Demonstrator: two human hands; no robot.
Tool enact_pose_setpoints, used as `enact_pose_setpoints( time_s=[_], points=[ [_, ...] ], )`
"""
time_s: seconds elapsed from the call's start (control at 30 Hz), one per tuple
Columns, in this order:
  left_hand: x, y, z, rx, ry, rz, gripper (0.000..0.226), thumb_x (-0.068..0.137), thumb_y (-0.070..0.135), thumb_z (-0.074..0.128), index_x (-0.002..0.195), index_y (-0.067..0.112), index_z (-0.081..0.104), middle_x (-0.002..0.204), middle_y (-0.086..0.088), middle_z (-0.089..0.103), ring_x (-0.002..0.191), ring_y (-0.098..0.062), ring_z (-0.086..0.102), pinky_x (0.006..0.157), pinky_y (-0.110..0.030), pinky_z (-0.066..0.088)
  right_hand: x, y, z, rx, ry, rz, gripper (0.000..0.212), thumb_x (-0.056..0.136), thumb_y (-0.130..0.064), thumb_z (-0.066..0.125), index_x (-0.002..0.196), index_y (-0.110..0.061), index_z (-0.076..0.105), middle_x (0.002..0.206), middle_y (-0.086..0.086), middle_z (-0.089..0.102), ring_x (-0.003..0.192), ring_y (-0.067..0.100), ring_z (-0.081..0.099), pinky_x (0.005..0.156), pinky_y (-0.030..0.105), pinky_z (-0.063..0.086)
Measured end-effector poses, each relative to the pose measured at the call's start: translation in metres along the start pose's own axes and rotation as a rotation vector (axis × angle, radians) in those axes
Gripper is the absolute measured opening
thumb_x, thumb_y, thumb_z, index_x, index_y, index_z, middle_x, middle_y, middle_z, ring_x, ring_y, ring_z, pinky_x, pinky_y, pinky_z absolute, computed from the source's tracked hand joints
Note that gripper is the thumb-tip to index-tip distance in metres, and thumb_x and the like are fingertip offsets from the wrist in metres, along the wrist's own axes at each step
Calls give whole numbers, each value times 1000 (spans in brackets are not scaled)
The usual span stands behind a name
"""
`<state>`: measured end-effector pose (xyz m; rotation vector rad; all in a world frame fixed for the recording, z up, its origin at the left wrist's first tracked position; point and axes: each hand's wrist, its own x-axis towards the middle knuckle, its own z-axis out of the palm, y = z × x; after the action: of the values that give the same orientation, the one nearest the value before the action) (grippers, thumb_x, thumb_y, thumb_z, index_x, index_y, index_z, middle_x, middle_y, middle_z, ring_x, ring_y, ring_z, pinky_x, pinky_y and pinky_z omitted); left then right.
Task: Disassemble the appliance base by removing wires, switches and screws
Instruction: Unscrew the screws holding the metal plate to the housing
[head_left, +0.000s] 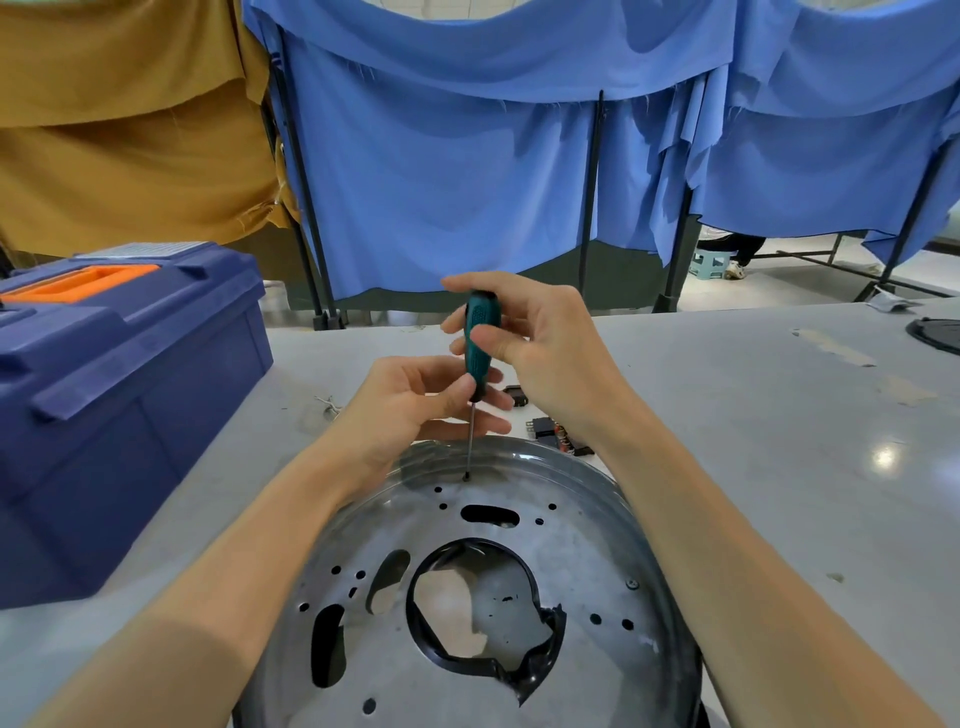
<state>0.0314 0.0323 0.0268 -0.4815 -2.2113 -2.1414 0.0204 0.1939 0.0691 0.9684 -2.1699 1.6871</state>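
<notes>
A round metal appliance base (582, 551) lies on the grey table, full of holes and slots, with a torn black ring around its centre opening. A screwdriver (480, 343) with a teal and black handle stands upright, its tip in a screw (467, 477) at the far side of the base. My right hand (540, 343) grips the top of the handle. My left hand (415, 405) pinches the lower end of the handle between thumb and fingers. Another screw (631, 583) sits at the base's right side.
A blue toolbox (114, 405) with an orange handle stands at the left. Small black switches (558, 434) and parts lie behind the base. A bit of wire (327, 404) lies near the toolbox. A dark round part (935, 332) sits at the far right edge. Blue and tan cloths hang behind.
</notes>
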Motion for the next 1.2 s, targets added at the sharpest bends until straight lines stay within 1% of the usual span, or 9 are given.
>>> enact_pose_setpoints(
  time_s=[0.07, 0.17, 0.3, 0.43, 0.57, 0.73, 0.9, 1.03, 1.2],
  points=[
    [1, -1, 1, 7, 44, -5, 18, 89, 7, 61, 104, -3, 66, 93, -20, 74, 84, -37, 73, 72, -33, 60, -1, -1, 3, 4, -18, -1, 32, 94, 1, 56, 121, -14, 64, 103, 4, 68, 89, 18, 67, 88, 28, 56],
    [0, 0, 3, -4, 91, 6, 45, 67, 10, 76, 102, -15, 61, 87, -22, 73, 77, -39, 73, 66, -33, 60, -1, -1, 7, -98, -1, -29, 31, 87, -20, 71, 118, -26, 66, 103, -1, 62, 92, 9, 59, 91, 17, 47],
    [-1, 0, 3, 20, 104, 20, 56, 61, 14, 80, 104, -14, 58, 83, -18, 71, 75, -40, 73, 68, -37, 61, 0, 1, 5, -101, 41, -22, 48, 83, -14, 76, 127, -30, 64, 97, -1, 63, 76, 3, 52, 74, 11, 47],
    [-1, 0, 0, 10, 21, -10, 35, 81, 23, 70, 110, 3, 67, 97, -17, 74, 88, -38, 73, 77, -39, 61, 0, 0, 3, -96, 27, -15, 49, 88, 0, 66, 131, -23, 60, 102, 3, 69, 86, 12, 64, 80, 16, 53],
    [0, 0, 1, 18, 60, -13, 18, 91, 8, 60, 105, 1, 68, 92, -19, 74, 84, -36, 74, 71, -34, 61, -1, -2, 4, -40, -15, -15, 35, 92, 2, 59, 121, -17, 65, 101, 3, 69, 93, 17, 66, 85, 23, 55],
    [0, 1, 4, 19, 114, 1, 32, 71, 8, 74, 90, -11, 58, 76, -18, 72, 74, -38, 74, 66, -36, 61, -1, -1, 6, -70, 18, -40, 29, 85, -21, 74, 112, -32, 69, 106, 3, 63, 92, 12, 58, 84, 18, 51],
    [-2, 1, 0, 12, 64, 21, 27, 74, 22, 73, 92, 4, 65, 88, -16, 74, 83, -38, 73, 71, -39, 61, 0, 0, 3, -85, 28, -32, 46, 88, -3, 66, 127, -27, 64, 97, -2, 71, 88, 14, 64, 87, 19, 51],
    [0, 1, 1, 21, 23, -1, 27, 85, 21, 62, 103, 3, 69, 94, -16, 75, 87, -34, 74, 73, -34, 60, -1, 0, 1, 13, -13, -11, 37, 93, 8, 53, 120, -13, 66, 100, 7, 71, 88, 17, 69, 83, 23, 57],
    [0, 1, 2, 20, 100, 14, 49, 65, 14, 78, 99, -16, 59, 88, -16, 73, 76, -37, 74, 65, -32, 60, -1, -2, 7, -79, -12, -33, 33, 88, -18, 71, 119, -28, 67, 104, 1, 65, 92, 14, 60, 85, 6, 43]
  ],
)
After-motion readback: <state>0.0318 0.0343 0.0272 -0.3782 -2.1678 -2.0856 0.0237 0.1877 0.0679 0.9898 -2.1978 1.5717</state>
